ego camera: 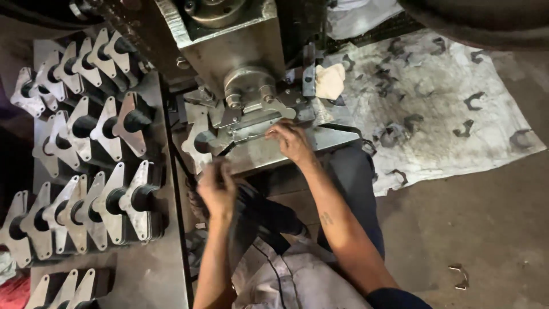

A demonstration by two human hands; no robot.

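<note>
A flat grey metal plate with a rounded lobe and a dark central hole (pixel 201 139) is standing on edge against the front of the grey steel machine fixture (pixel 251 123), at about nine o'clock of the round silver clamp head (pixel 247 87). Its long axis is running roughly from twelve to six o'clock, with its broad face turned toward nine o'clock.

The right hand (pixel 290 140) is lying palm down on the fixture's front ledge, at three o'clock of the plate, its fingers curled and pointing toward ten o'clock onto the metal there; whether they are pinching anything I cannot tell. Its forearm is running down toward five o'clock. The left hand (pixel 217 190) is hovering just below the plate at six o'clock, blurred, fingers bent loosely and pointing toward twelve; whether it is gripping anything cannot be made out. Its forearm is dropping straight toward six o'clock.

Outward at nine o'clock, rows of matching grey lobed plates on dark pegs (pixel 97 131) are standing on a steel rack (pixel 163 274). At two o'clock, small dark curved metal offcuts (pixel 473 100) are lying scattered on a dirty white cloth sheet (pixel 503 129) spread on the floor. One pale curved offcut (pixel 459 276) is lying alone at four o'clock.
</note>
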